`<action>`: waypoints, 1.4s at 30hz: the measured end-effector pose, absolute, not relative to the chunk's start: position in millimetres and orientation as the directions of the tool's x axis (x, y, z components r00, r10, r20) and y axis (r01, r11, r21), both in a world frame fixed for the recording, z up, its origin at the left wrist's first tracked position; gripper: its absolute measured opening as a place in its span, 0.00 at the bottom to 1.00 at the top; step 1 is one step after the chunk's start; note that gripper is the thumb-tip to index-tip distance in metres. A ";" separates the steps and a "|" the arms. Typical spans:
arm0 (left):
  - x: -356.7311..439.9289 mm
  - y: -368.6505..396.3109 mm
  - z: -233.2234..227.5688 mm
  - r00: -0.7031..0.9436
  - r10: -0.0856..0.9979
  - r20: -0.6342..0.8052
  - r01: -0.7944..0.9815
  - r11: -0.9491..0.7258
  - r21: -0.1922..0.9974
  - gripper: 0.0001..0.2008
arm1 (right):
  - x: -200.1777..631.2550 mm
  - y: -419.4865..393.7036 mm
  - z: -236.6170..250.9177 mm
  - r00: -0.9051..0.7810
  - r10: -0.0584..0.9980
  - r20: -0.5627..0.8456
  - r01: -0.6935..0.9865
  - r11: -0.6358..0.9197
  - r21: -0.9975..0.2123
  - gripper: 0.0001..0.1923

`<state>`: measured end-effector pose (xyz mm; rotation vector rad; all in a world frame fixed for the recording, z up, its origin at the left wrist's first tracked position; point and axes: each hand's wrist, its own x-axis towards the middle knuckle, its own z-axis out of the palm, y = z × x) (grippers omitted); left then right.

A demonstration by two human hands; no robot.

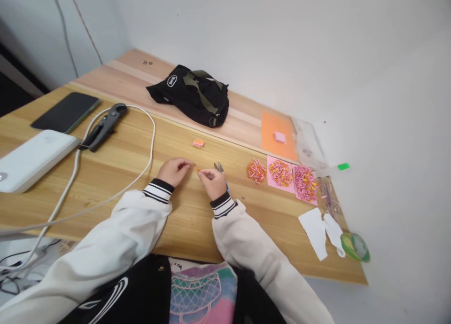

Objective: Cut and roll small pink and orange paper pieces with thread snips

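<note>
Her right hand point(212, 180) gripped small scissors point(219, 168) and pinched an orange scrap point(198, 170) — the left hand point(174, 170), fingers curled, rested beside it on the table point(141, 173).

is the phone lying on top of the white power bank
No, the phone lies flat on the table beside the white power bank, not on it.

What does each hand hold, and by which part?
The right hand holds small metal scissors by the handles; a tiny orange paper strip sits at its fingertips. The left hand's hold cannot be told.
</note>
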<state>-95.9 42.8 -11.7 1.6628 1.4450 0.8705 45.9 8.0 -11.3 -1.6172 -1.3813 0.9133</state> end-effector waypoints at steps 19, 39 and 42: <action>-11.5 1.1 -4.5 0.145 0.969 -0.202 -0.230 0.231 0.945 0.21 | 98.7 -20.4 -8.1 0.233 0.960 -0.156 -0.195 -0.111 -0.975 0.16; -22.4 5.4 -10.8 0.198 0.963 -0.183 -0.124 0.210 0.970 0.16 | 105.9 -22.9 -4.7 0.103 0.983 -0.152 -0.180 -0.132 -0.975 0.14; -22.6 4.9 -7.1 0.181 0.969 -0.171 -0.070 0.186 0.980 0.16 | 105.3 -22.5 -4.2 0.121 0.980 -0.158 -0.178 -0.136 -0.975 0.14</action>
